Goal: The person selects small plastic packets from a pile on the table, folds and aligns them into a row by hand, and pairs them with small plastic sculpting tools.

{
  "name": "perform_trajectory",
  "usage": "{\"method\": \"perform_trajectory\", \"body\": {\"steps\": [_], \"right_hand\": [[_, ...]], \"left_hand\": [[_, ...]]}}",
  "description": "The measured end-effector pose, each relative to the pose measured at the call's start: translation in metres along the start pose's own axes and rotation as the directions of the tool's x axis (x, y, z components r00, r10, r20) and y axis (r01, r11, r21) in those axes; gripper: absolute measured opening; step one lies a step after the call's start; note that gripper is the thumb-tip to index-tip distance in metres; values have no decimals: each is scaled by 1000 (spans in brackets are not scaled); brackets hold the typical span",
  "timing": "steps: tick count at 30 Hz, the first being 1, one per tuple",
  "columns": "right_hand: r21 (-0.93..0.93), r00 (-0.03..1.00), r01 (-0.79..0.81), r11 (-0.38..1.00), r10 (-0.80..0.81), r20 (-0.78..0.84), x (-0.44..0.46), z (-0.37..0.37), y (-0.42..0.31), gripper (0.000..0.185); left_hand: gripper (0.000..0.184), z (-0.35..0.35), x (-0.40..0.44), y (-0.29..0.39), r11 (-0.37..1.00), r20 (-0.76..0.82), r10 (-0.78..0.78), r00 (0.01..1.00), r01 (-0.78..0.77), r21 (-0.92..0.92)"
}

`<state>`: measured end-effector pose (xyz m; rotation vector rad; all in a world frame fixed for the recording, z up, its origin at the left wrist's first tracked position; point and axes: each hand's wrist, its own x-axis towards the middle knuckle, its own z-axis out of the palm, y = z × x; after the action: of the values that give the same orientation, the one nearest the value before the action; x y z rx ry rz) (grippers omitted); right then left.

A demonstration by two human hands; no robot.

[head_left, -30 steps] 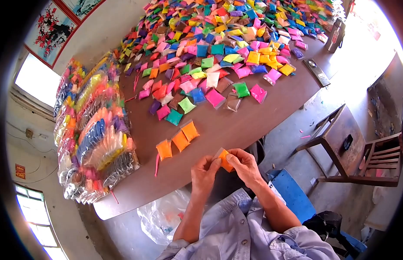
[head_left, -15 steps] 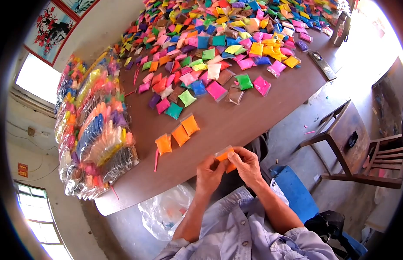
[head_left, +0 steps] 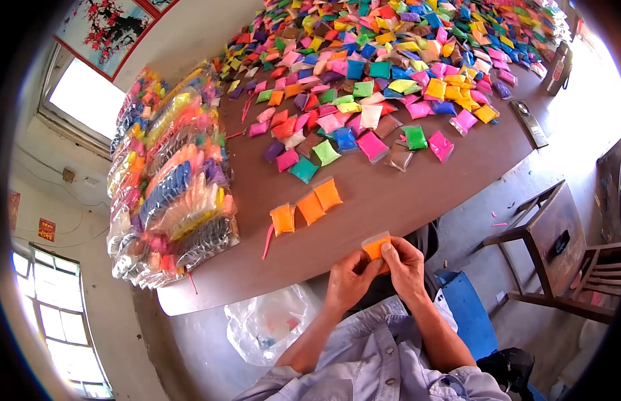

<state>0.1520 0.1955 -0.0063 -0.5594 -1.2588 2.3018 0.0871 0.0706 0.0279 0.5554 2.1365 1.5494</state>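
A broad, brown, smooth-topped table (head_left: 417,184) fills the middle, its far part under a heap of small multicoloured plastic packets (head_left: 364,67). Along its left side rises a stack of clear plastic bags with coloured contents (head_left: 170,194). Nearer, three flat, square orange packets with clear edges (head_left: 310,208) lie in a slanting row, the leftmost just beside the others. By the table's near edge, the left hand (head_left: 350,281) and right hand (head_left: 407,271) share one square orange plastic packet (head_left: 377,248). Each grip is pinched on it: the right thumb lies on its front, the left grip takes its lower side, and the fingers behind are mostly hidden. Handling it well seems to call for light, even thumb pressure that keeps the filling level, with the clear upper rim (head_left: 375,238) uncreased, since hard squeezing could strain that thin film
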Motion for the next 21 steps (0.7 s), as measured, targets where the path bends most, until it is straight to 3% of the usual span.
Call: {"method": "perform_trajectory", "body": {"steps": [1, 3, 5, 7, 9, 10, 12, 15, 16, 21], "right_hand": [[2, 1000, -1, 1000, 1, -1, 1, -2, 2, 23], [-149, 993, 98, 984, -107, -51, 3, -6, 8, 22], [-179, 991, 107, 978, -120, -61, 5, -10, 0, 19], [-234, 973, 162, 958, -194, -120, 7, -14, -3, 17], [-296, 968, 164, 941, -212, -138, 12, -18, -8, 15], [-315, 969, 142, 938, -197, -151, 14, -20, -8, 14], [-371, 961, 154, 916, -226, -160, 16, -25, -3, 13], [-382, 965, 80, 921, -168, -203, 15, -26, -3, 13], [-412, 959, 76, 908, -179, -218, 15, -26, -2, 12], [-437, 953, 111, 893, -221, -209, 19, -28, 4, 10]], "left_hand": [[16, -7, -3, 2, 997, 3, -27, 1000, 26, 73], [17, -27, -8, 9, 996, -180, 53, 982, -39, 78], [19, -69, -4, -12, 994, -411, -16, 911, 60, 93], [17, -110, 7, -19, 901, -555, 187, 811, 84, 425], [14, -149, 19, -38, 763, -574, 271, 772, 191, 617], [14, -161, 22, -47, 764, -571, 270, 775, 188, 617], [10, -178, 29, -62, 610, -459, 398, 794, 144, 779], [10, -193, 35, -73, 667, -440, 339, 832, 118, 736], [10, -195, 35, -80, 639, -420, 411, 809, 73, 766], [6, -189, 30, -64, 519, -318, 468, 825, 36, 854]]}}
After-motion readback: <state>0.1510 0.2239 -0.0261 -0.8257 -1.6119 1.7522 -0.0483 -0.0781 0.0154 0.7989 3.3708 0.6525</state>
